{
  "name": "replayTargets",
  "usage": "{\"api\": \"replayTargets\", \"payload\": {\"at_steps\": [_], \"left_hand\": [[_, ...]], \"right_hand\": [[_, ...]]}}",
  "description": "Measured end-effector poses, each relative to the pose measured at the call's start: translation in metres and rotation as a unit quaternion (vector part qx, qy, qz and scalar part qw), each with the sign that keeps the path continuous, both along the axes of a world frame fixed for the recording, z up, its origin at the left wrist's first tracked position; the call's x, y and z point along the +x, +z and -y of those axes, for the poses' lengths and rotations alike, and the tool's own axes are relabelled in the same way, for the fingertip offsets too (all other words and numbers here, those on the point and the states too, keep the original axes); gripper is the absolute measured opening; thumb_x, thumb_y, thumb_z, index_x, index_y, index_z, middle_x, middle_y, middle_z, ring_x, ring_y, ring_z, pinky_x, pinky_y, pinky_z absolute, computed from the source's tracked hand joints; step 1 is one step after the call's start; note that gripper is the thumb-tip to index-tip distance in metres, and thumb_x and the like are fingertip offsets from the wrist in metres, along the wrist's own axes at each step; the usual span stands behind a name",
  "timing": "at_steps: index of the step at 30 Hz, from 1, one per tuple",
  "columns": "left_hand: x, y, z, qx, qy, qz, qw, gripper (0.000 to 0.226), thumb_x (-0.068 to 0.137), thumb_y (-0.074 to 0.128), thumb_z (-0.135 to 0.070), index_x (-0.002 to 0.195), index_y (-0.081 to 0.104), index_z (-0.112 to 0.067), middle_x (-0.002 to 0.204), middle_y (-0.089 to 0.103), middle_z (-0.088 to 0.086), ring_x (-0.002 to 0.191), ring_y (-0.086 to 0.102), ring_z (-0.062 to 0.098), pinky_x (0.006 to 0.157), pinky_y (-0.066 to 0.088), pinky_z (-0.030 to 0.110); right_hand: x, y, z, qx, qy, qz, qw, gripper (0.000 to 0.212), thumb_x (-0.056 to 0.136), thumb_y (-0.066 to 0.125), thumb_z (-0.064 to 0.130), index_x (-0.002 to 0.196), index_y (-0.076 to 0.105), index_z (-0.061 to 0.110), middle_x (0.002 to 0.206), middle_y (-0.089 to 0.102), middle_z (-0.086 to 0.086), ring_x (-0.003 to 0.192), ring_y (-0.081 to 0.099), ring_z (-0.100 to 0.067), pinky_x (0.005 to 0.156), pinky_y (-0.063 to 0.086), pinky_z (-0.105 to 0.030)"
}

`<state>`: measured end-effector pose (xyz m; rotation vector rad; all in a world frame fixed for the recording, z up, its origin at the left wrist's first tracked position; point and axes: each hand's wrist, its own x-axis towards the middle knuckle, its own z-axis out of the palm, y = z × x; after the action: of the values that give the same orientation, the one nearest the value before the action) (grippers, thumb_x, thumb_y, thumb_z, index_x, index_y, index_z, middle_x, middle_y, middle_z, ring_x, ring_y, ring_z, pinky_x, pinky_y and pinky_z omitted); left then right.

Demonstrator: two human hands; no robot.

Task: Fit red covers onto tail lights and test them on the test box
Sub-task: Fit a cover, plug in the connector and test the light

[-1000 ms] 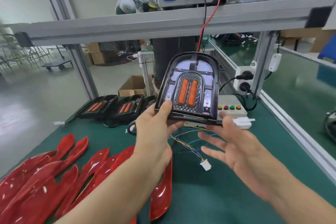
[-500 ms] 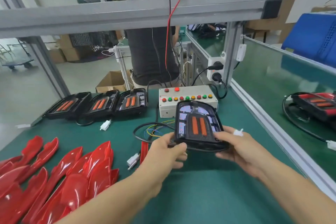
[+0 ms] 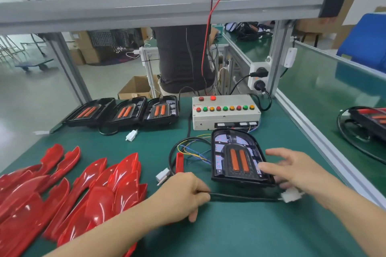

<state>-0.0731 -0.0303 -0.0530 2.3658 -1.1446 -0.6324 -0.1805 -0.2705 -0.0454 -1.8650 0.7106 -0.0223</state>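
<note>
Uncovered tail light lying flat on green table, toward right edge, just in front of test box. Left hand pinching black cable near front of light. Right hand open, fingers spread, resting against light's right side. Red covers heaped near left edge.

Red covers (left ones) edge-cropped
</note>
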Motion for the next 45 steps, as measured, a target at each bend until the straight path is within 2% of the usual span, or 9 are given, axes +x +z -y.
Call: {"api": "replayTargets", "payload": {"at_steps": [3, 9, 13, 20, 28, 33, 37, 41, 45], "left_hand": [[-0.002, 0.001, 0.007, 0.02, -0.026, 0.068, 0.997, 0.023, 0.092, 0.047, -0.022, 0.085, 0.064, -0.009, 0.064, 0.07, 0.002, 0.046, 0.049, 0.0, 0.053, 0.038, 0.012], [-0.006, 0.006, -0.003, -0.028, -0.013, 0.117, 0.993, 0.037, 0.092, 0.052, -0.024, 0.13, 0.052, -0.022, 0.08, 0.07, 0.004, 0.084, 0.059, 0.018, 0.08, 0.046, 0.03], [0.017, 0.037, -0.032, -0.128, 0.111, 0.163, 0.972, 0.019, 0.086, 0.061, -0.021, 0.102, 0.069, -0.027, 0.059, 0.056, -0.011, 0.068, 0.055, 0.011, 0.072, 0.047, 0.027], [0.083, 0.069, -0.087, 0.156, 0.168, 0.14, 0.963, 0.024, 0.078, 0.071, -0.023, 0.101, 0.071, -0.029, 0.082, 0.066, -0.011, 0.067, 0.055, 0.004, 0.068, 0.045, 0.022], [0.081, 0.047, -0.083, 0.171, 0.096, 0.143, 0.97, 0.029, 0.071, 0.07, -0.014, 0.093, 0.074, -0.032, 0.072, 0.065, -0.008, 0.062, 0.056, 0.001, 0.06, 0.042, 0.015], [0.085, 0.06, -0.085, 0.053, 0.129, 0.196, 0.971, 0.023, 0.077, 0.068, -0.006, 0.08, 0.073, -0.028, 0.074, 0.06, -0.011, 0.067, 0.055, 0.004, 0.063, 0.04, 0.014], [0.089, 0.092, -0.088, -0.205, 0.157, 0.047, 0.965, 0.032, 0.08, 0.061, 0.015, 0.078, 0.071, -0.015, 0.07, 0.071, 0.001, 0.067, 0.063, 0.009, 0.067, 0.05, 0.016], [0.088, 0.105, -0.057, -0.383, 0.112, -0.108, 0.911, 0.024, 0.072, 0.063, 0.005, 0.073, 0.074, -0.016, 0.072, 0.071, 0.002, 0.065, 0.065, 0.01, 0.064, 0.055, 0.019], [0.079, 0.084, -0.002, -0.461, 0.068, -0.235, 0.853, 0.018, 0.069, 0.061, -0.001, 0.071, 0.074, -0.014, 0.074, 0.071, 0.007, 0.063, 0.066, 0.016, 0.06, 0.054, 0.024]], "right_hand": [[0.009, -0.002, -0.003, -0.059, 0.021, -0.012, 0.998, 0.032, 0.086, 0.069, 0.025, 0.116, 0.06, 0.029, 0.083, 0.074, 0.004, 0.068, 0.07, -0.015, 0.049, 0.049, -0.018], [0.004, -0.023, -0.007, -0.246, -0.071, 0.068, 0.964, 0.026, 0.086, 0.063, 0.007, 0.109, 0.07, 0.016, 0.072, 0.065, 0.008, 0.061, 0.058, -0.005, 0.052, 0.037, -0.012], [0.003, -0.019, -0.003, -0.233, -0.058, 0.023, 0.97, 0.019, 0.086, 0.064, 0.012, 0.095, 0.068, 0.028, 0.069, 0.067, -0.002, 0.054, 0.065, -0.027, 0.051, 0.049, -0.028], [0.009, -0.011, -0.001, -0.28, -0.037, -0.01, 0.959, 0.039, 0.089, 0.063, 0.031, 0.127, 0.057, 0.024, 0.097, 0.061, 0.002, 0.089, 0.055, -0.023, 0.077, 0.038, -0.033], [0.009, -0.003, -0.014, -0.362, -0.024, 0.005, 0.932, 0.046, 0.088, 0.061, 0.027, 0.133, 0.052, 0.024, 0.135, 0.05, -0.003, 0.111, 0.054, -0.026, 0.092, 0.043, -0.04], [0.006, 0.007, -0.033, -0.421, -0.004, 0.089, 0.903, 0.043, 0.084, 0.067, 0.02, 0.126, 0.058, 0.019, 0.129, 0.051, 0.0, 0.117, 0.046, -0.025, 0.095, 0.035, -0.042], [0.004, 0.01, -0.059, -0.388, 0.046, 0.179, 0.903, 0.041, 0.084, 0.067, 0.023, 0.124, 0.06, 0.024, 0.125, 0.052, 0.01, 0.114, 0.042, -0.007, 0.092, 0.031, -0.026], [0.008, 0.017, -0.095, -0.22, 0.178, 0.224, 0.933, 0.047, 0.084, 0.055, 0.054, 0.128, 0.054, 0.04, 0.105, 0.056, 0.029, 0.087, 0.051, 0.007, 0.08, 0.036, -0.011], [0.012, 0.02, -0.114, -0.033, 0.27, 0.226, 0.935, 0.024, 0.091, 0.046, 0.058, 0.114, 0.054, 0.057, 0.105, 0.066, 0.003, 0.07, 0.052, -0.017, 0.064, 0.046, -0.025]]}}
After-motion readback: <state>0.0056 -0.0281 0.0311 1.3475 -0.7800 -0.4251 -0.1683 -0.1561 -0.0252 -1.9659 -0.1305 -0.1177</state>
